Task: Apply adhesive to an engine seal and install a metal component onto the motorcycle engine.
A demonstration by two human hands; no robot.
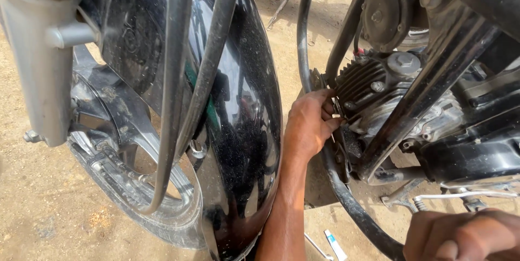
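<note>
Black mudguard [238,104] crowds left hand [309,125] | grip pinching finned engine head [360,85] | right hand [460,236] fisted, contents unclear

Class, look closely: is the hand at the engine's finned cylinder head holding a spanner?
No: the left hand presses bare fingers against the finned cylinder head, with no tool visible.

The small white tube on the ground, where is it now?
In the head view, the small white tube lies on the sandy ground at bottom centre, beside the forearm of the left hand.
</note>
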